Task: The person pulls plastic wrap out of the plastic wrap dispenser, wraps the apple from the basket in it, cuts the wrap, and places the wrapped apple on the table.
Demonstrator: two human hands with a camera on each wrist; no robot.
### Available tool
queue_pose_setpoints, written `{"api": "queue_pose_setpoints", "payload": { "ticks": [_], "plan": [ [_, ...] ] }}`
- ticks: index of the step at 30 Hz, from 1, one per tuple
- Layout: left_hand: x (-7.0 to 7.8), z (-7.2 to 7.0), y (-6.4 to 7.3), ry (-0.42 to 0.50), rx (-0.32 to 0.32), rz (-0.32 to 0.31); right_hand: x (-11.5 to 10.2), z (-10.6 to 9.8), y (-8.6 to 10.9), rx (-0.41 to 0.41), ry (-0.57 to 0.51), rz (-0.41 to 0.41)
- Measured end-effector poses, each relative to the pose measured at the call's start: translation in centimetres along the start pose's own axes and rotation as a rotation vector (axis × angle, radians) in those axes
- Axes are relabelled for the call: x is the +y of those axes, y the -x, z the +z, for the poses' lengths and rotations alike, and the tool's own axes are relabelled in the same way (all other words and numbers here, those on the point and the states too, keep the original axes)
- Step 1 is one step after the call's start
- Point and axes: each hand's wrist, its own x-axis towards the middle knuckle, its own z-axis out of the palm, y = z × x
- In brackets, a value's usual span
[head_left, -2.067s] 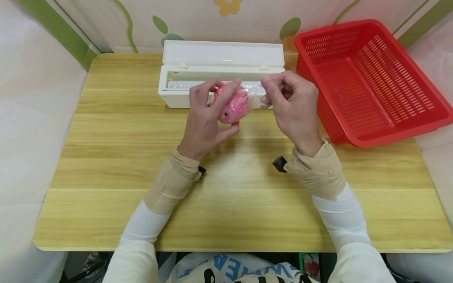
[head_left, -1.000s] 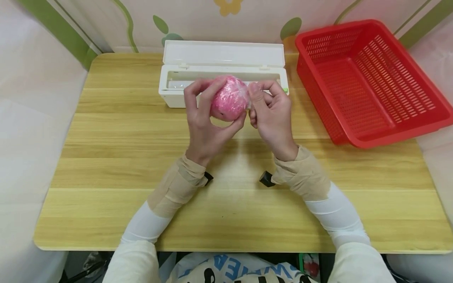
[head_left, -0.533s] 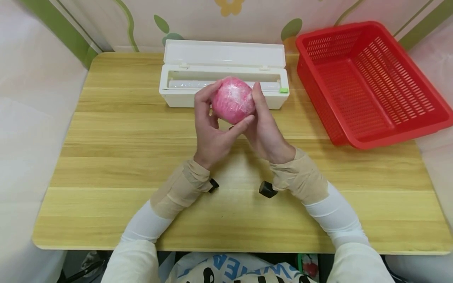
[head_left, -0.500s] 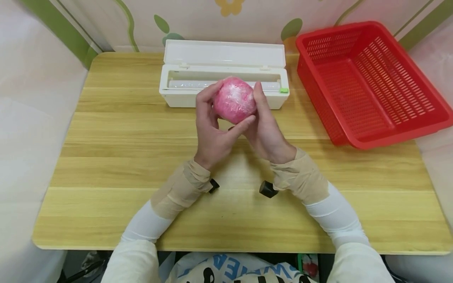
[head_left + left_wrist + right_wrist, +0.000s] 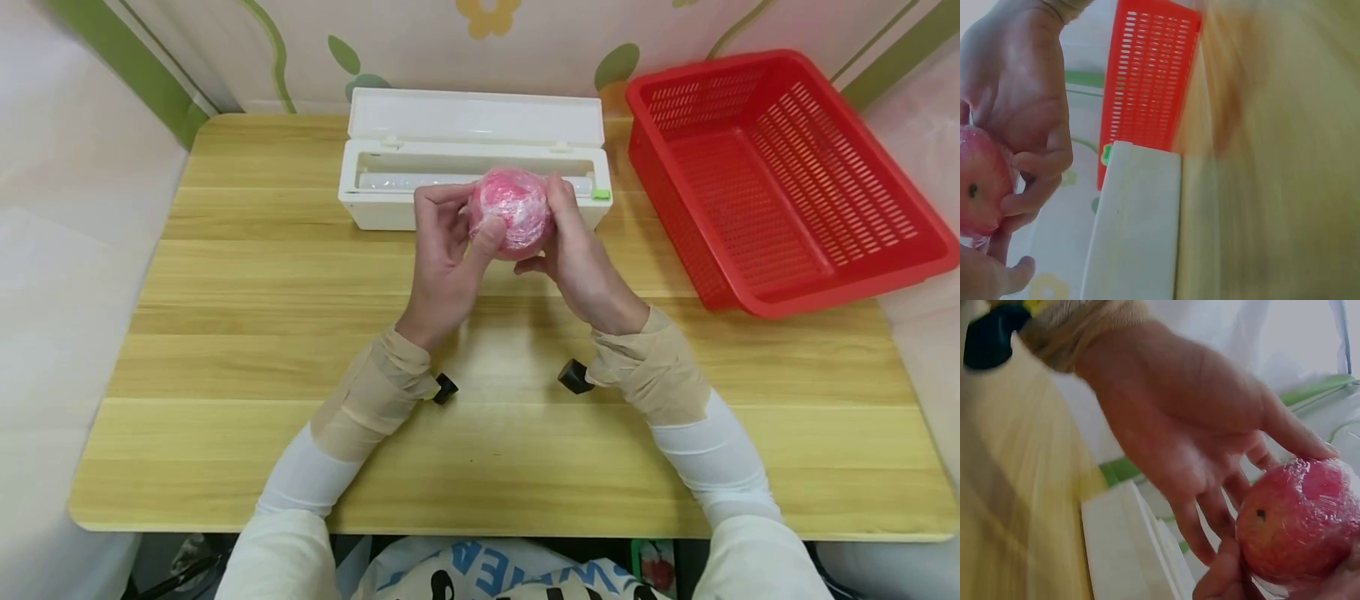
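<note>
A round pink fruit [image 5: 517, 208], apple-like and wrapped in shiny cling film, is held up between both hands above the table. My left hand [image 5: 444, 262] grips its left side, the thumb lying across the front. On the other side my right hand [image 5: 588, 271] holds it, thumb near the top. In the right wrist view a small dark spot shows on the wrapped fruit [image 5: 1294, 525]. Just behind stands a white cling film dispenser [image 5: 382, 214], its lid [image 5: 476, 118] raised and a film roll [image 5: 412, 181] inside. The hands hide part of its front.
A red perforated basket [image 5: 667, 208] stands at the back right, beside the dispenser. A green slider [image 5: 602, 194] sits at the dispenser's right end. The wooden table [image 5: 480, 467] reaches toward the person's body, and a patterned curtain [image 5: 540, 50] hangs behind.
Earlier the right hand pinched a film tail pulled out to the right; that tail no longer shows. Both hands now hold the fruit, which has turned and shifted slightly right.
</note>
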Motion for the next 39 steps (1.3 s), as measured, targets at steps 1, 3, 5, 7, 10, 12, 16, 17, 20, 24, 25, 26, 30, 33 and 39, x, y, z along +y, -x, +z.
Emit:
{"api": "queue_pose_setpoints", "payload": {
  "ticks": [1, 3, 5, 7, 10, 12, 16, 17, 20, 24, 25, 26, 30, 33, 39],
  "plan": [
    [-0.1, 0.0, 0.0, 0.016, 0.000, -0.018, 0.1, -0.2, -0.1, 0.005, 0.039, -0.019],
    [-0.1, 0.0, -0.1, 0.030, -0.002, -0.045, 0.5, -0.5, -0.4, 0.008, 0.125, -0.080],
    [-0.1, -0.2, -0.1, 0.003, -0.019, -0.077, 1.0, -0.6, -0.6, -0.001, 0.198, -0.145],
    [-0.1, -0.3, -0.2, -0.045, -0.051, -0.128, 1.5, -0.6, -0.9, 0.001, 0.255, -0.196],
    [-0.2, -0.6, -0.3, -0.073, -0.106, -0.193, 1.9, -0.5, -1.0, 0.020, 0.308, -0.231],
    [-0.4, -0.8, -0.4, -0.063, -0.116, -0.215, 2.1, -0.4, -1.0, 0.047, 0.356, -0.238],
    [-0.9, -1.2, -0.6, -0.069, -0.083, -0.215, 2.2, -0.3, -1.0, 0.062, 0.429, -0.241],
    [-1.0, -1.2, -0.6, -0.069, -0.071, -0.224, 2.1, -0.4, -1.0, 0.059, 0.446, -0.237],
    [-0.9, -1.4, -0.7, -0.023, -0.058, -0.281, 1.9, -0.7, -1.1, 0.059, 0.503, -0.230],
    [-0.4, -1.6, -1.0, 0.053, -0.069, -0.362, 1.6, -1.3, -1.2, 0.061, 0.598, -0.222],
    [-0.2, -1.7, -1.1, 0.057, -0.075, -0.374, 1.6, -1.3, -1.2, 0.058, 0.623, -0.222],
    [-0.1, -1.7, -1.2, 0.051, -0.076, -0.384, 1.6, -1.3, -1.2, 0.045, 0.640, -0.220],
    [-0.4, -1.7, -1.1, -0.054, -0.070, -0.338, 2.0, -0.9, -1.2, -0.062, 0.674, -0.276],
    [-0.9, -1.4, -1.0, -0.148, -0.048, -0.268, 2.4, -0.5, -1.1, -0.092, 0.678, -0.362],
    [-0.9, -0.7, -0.5, -0.140, -0.059, -0.212, 3.8, 0.9, -1.1, -0.007, 0.570, -0.648]
  ]
}}
